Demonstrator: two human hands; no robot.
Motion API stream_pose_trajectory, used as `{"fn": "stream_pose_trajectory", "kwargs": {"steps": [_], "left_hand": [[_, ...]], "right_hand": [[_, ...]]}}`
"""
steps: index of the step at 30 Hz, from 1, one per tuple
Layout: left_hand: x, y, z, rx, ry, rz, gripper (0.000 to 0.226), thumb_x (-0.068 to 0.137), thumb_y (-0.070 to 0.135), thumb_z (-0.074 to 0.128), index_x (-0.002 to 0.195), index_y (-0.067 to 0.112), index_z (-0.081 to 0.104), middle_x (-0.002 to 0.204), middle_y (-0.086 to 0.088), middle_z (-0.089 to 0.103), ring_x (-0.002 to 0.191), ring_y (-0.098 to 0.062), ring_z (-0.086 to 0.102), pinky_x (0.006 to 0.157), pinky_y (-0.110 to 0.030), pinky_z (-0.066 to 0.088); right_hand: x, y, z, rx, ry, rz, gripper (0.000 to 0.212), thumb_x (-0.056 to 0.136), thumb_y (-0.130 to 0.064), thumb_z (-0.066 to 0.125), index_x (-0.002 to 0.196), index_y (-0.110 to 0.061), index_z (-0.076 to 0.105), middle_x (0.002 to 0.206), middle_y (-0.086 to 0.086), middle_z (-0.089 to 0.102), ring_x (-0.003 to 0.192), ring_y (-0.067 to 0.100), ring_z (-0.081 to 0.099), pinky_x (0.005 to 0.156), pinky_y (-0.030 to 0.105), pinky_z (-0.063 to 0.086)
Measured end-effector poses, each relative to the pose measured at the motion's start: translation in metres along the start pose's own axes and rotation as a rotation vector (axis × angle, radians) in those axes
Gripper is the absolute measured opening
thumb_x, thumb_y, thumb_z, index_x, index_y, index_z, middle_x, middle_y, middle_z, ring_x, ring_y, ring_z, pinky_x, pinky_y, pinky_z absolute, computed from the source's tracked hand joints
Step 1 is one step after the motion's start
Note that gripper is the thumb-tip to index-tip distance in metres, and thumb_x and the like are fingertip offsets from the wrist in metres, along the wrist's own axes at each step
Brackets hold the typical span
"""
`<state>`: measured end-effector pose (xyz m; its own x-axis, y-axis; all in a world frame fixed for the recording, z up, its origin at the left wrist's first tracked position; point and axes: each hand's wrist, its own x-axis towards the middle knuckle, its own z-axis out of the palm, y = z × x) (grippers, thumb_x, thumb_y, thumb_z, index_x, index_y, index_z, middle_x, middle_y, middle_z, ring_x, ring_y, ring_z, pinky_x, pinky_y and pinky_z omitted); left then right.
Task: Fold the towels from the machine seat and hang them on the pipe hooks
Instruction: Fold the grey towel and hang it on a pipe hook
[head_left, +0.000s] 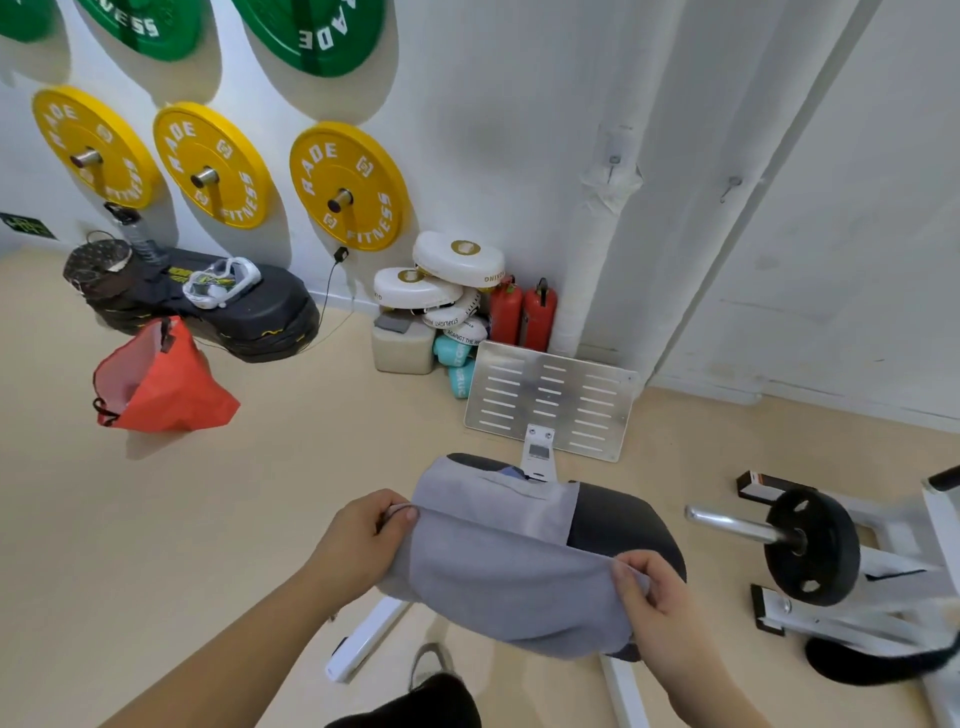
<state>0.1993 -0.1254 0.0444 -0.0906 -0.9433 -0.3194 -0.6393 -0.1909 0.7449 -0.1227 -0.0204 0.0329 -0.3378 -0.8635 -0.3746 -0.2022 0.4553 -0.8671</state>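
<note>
While pinched edgewise, towel over seat

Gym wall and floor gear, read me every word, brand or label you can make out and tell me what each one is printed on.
"RADE FITNESS": on each yellow weight plate on the wall.
"ADE" and "NESS": cut-off letters on the green weight plates.
"BOXING", partly hidden: rim of the top white boxing pad.
"STARLIGHT" and "AGAINST THE W...": lower white pads, only partly legible.
Teal item's lettering: too incomplete to read.
Green wall sign: blurred, unreadable.

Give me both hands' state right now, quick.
Left hand: closed, pinching one corner of the grey cloth towel over the black padded machine seat.
Right hand: closed, pinching the towel's other corner.
</note>
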Motion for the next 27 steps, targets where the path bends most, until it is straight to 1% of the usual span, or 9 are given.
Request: {"fn": "stream_pose_trajectory", "kwargs": {"steps": [2, 3, 5, 9, 13, 16, 18, 22, 27], "left_hand": [[0.029, 0.002, 0.004, 0.026, -0.009, 0.000, 0.021, 0.101, 0.030, 0.053, 0.087, 0.028, 0.068, 0.085, 0.007, 0.072, 0.084, -0.011, 0.065, 0.072, -0.025, 0.049], [0.044, 0.003, 0.007, 0.041, -0.020, -0.006, 0.022, 0.102, 0.029, 0.051, 0.087, 0.028, 0.067, 0.086, 0.008, 0.071, 0.085, -0.011, 0.064, 0.072, -0.025, 0.049], [0.075, 0.003, 0.015, 0.069, -0.043, -0.019, 0.022, 0.103, 0.027, 0.047, 0.092, 0.026, 0.066, 0.089, 0.009, 0.070, 0.088, -0.011, 0.063, 0.074, -0.024, 0.048], [0.141, -0.002, 0.028, 0.089, -0.067, -0.071, 0.020, 0.104, 0.025, 0.047, 0.094, 0.022, 0.064, 0.088, 0.007, 0.068, 0.083, -0.010, 0.060, 0.068, -0.019, 0.042], [0.196, -0.009, 0.038, 0.115, -0.102, -0.119, 0.019, 0.103, 0.026, 0.050, 0.090, 0.024, 0.064, 0.085, 0.008, 0.067, 0.081, -0.010, 0.060, 0.065, -0.018, 0.041], [0.229, -0.011, 0.044, 0.141, -0.136, -0.129, 0.018, 0.102, 0.027, 0.050, 0.089, 0.025, 0.063, 0.084, 0.009, 0.068, 0.081, -0.007, 0.060, 0.065, -0.018, 0.041], [0.248, -0.012, 0.046, 0.175, -0.165, -0.142, 0.018, 0.101, 0.028, 0.051, 0.088, 0.027, 0.061, 0.083, 0.008, 0.068, 0.080, -0.010, 0.061, 0.064, -0.020, 0.043], [0.272, -0.022, 0.053, 0.263, -0.221, -0.259, 0.017, 0.099, 0.030, 0.052, 0.085, 0.028, 0.059, 0.082, 0.004, 0.068, 0.079, -0.018, 0.064, 0.070, -0.030, 0.051], [0.289, -0.029, 0.069, 0.376, -0.296, -0.325, 0.018, 0.093, 0.024, 0.046, 0.086, 0.028, 0.062, 0.082, 0.006, 0.067, 0.079, -0.021, 0.065, 0.073, -0.034, 0.055]], "right_hand": [[0.025, -0.005, 0.004, -0.017, 0.038, 0.002, 0.012, 0.100, -0.021, 0.061, 0.091, -0.017, 0.068, 0.079, -0.005, 0.072, 0.081, 0.019, 0.067, 0.069, 0.028, 0.053], [0.039, -0.007, 0.006, -0.033, 0.053, 0.012, 0.011, 0.100, -0.021, 0.062, 0.092, -0.018, 0.068, 0.081, -0.007, 0.072, 0.085, 0.019, 0.068, 0.071, 0.028, 0.052], [0.067, -0.011, 0.012, -0.046, 0.071, 0.044, 0.010, 0.100, -0.022, 0.061, 0.093, -0.020, 0.068, 0.087, -0.004, 0.073, 0.089, 0.018, 0.067, 0.072, 0.028, 0.049], [0.127, -0.019, 0.029, -0.104, 0.091, 0.125, 0.009, 0.100, -0.021, 0.060, 0.093, -0.021, 0.066, 0.089, -0.002, 0.072, 0.088, 0.015, 0.065, 0.069, 0.024, 0.046], [0.178, -0.016, 0.043, -0.183, 0.064, 0.218, 0.008, 0.100, -0.021, 0.059, 0.098, -0.019, 0.066, 0.094, 0.000, 0.071, 0.090, 0.018, 0.065, 0.075, 0.024, 0.050], [0.210, -0.015, 0.050, -0.226, 0.063, 0.250, 0.010, 0.101, -0.020, 0.057, 0.097, -0.018, 0.066, 0.091, -0.002, 0.069, 0.089, 0.017, 0.064, 0.070, 0.018, 0.044], [0.229, -0.014, 0.052, -0.257, 0.050, 0.277, 0.012, 0.101, -0.020, 0.057, 0.092, -0.019, 0.065, 0.086, -0.002, 0.069, 0.084, 0.017, 0.065, 0.066, 0.020, 0.044], [0.257, -0.004, 0.057, -0.393, -0.067, 0.294, 0.014, 0.099, -0.022, 0.057, 0.087, -0.022, 0.063, 0.078, -0.004, 0.069, 0.074, 0.014, 0.063, 0.061, 0.024, 0.044], [0.292, 0.018, 0.061, -0.588, -0.248, 0.282, 0.013, 0.098, -0.024, 0.055, 0.087, -0.026, 0.062, 0.089, -0.007, 0.067, 0.083, 0.011, 0.062, 0.073, 0.030, 0.052]]}}
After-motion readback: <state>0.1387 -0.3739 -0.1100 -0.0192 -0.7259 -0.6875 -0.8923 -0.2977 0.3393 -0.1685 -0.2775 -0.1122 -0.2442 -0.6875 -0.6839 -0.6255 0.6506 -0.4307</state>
